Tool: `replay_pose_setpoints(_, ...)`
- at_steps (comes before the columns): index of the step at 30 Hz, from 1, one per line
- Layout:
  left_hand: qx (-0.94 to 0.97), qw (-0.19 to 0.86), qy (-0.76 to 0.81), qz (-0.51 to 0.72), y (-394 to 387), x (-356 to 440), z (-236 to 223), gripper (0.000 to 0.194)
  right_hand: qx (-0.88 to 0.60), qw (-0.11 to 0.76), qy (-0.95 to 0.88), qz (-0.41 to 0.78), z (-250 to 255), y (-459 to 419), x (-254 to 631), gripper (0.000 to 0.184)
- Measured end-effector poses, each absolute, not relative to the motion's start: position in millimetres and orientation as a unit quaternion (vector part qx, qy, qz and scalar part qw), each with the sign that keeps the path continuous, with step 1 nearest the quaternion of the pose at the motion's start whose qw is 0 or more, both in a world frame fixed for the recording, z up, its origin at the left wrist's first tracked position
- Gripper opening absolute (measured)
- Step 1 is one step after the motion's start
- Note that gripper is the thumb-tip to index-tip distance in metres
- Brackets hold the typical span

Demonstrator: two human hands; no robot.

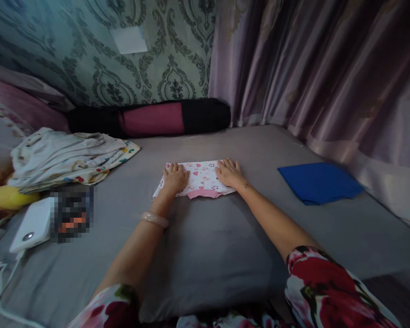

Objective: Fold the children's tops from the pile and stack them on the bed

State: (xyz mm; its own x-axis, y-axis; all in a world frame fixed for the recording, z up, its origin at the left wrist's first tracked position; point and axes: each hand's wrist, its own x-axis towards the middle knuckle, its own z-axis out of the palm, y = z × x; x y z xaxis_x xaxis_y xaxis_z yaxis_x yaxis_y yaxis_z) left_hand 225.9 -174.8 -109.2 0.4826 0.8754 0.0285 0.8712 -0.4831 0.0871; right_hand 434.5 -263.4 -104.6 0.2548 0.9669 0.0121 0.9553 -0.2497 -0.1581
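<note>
A small white garment point(202, 175) with pink and red prints and a pink neckline lies folded on the grey bed sheet point(212, 246). My left hand point(176, 177) rests flat on its left end, fingers spread. On the right end lies my right hand point(228, 173), also flat with the fingers stretched out. Both palms press down on the cloth, and neither hand grips it. The parts of the garment beneath my hands are hidden.
A folded blue cloth point(319, 182) lies to the right. Rumpled white cloths point(68, 155) are heaped at the left, near a white power bank point(34, 225) with a cable and a blurred-out object point(71, 214). A black and maroon roll point(153, 119) lies along the wall.
</note>
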Motion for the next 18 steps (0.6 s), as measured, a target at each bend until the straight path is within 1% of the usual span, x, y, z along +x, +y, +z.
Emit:
replay_pose_setpoints(5,0.869,0.024,0.489,0.067,-184,249,-111,0.056,-0.770,0.095,-0.631,0.007,-103,-260,413,0.054)
replay_pose_setpoints(11,0.880,0.010,0.470,0.071,-192,254,-119,0.058,-0.774,0.097,-0.625,0.000,-116,-260,406,0.053)
replay_pose_setpoints(18,0.878,0.013,0.475,0.063,-191,253,-117,0.058,-0.775,0.094,-0.625,0.003,-114,-259,407,0.052)
